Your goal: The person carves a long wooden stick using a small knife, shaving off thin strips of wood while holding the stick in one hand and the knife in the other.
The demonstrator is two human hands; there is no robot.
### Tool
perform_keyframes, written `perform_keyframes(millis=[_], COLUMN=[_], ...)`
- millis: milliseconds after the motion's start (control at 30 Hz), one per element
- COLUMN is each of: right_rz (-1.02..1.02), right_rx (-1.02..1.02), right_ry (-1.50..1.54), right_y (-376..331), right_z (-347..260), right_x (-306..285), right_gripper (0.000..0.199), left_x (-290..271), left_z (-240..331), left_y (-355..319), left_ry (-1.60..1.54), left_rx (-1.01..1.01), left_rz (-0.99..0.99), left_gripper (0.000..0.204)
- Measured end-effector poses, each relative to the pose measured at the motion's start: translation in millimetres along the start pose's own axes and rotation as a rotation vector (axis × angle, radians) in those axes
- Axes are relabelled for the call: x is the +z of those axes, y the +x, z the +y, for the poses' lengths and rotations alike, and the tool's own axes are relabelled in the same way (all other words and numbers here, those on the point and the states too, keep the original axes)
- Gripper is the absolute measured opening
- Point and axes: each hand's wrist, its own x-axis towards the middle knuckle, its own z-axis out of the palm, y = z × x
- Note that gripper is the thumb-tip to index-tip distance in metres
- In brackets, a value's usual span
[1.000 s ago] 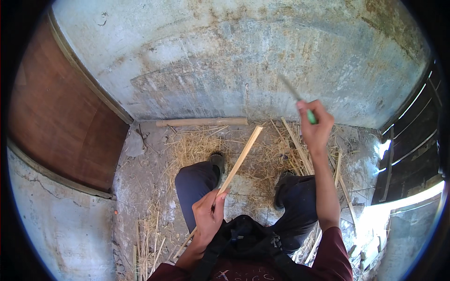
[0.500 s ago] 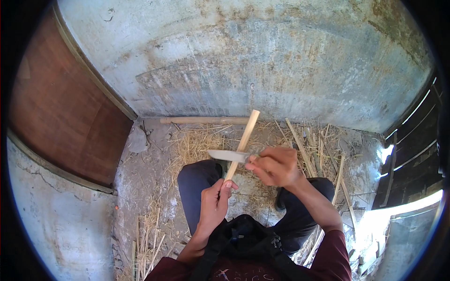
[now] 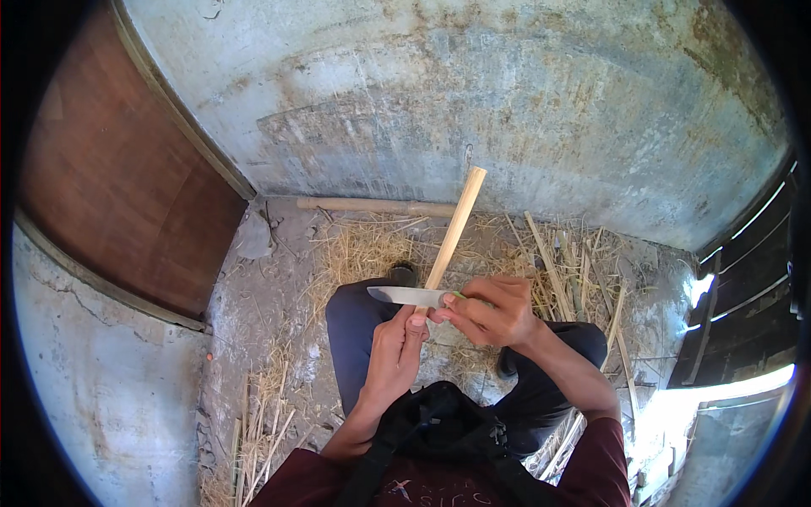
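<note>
My left hand (image 3: pixel 397 351) is closed on the near end of a pale bamboo strip (image 3: pixel 457 224), which slants up and away to the right. In my right hand (image 3: pixel 494 313) is a knife (image 3: pixel 411 296), its handle mostly hidden by my fingers. The wide metal blade points left and lies across the strip, just beyond my left fingertips. Both hands are close together between my knees.
Thin shavings (image 3: pixel 363 249) litter the floor ahead. Several bamboo strips (image 3: pixel 553 266) lie at the right, and more lie at the lower left (image 3: pixel 262 439). A bamboo pole (image 3: pixel 376 205) rests along the foot of the stained wall (image 3: pixel 422 110). A brown door (image 3: pixel 127 169) stands left.
The knife has come down along the strip toward my left hand, and my right hand has moved nearer with it. The strip's far end appears higher and farther right.
</note>
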Motion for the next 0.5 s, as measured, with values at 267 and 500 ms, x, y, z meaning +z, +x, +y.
perform_keyframes(millis=[267, 500], right_rz=[-0.030, -0.026], right_rx=[0.001, -0.006], right_ry=[0.001, 0.002], right_y=[0, 3], right_z=[-10, -13], right_x=[4, 3], right_gripper=[0.022, 0.021], left_x=[-2, 2], left_z=[-7, -16], left_y=[-1, -4], left_ry=[0.006, 0.028], left_rx=[-0.043, 0.049], left_rz=[0.010, 0.071], left_gripper=[0.057, 0.052])
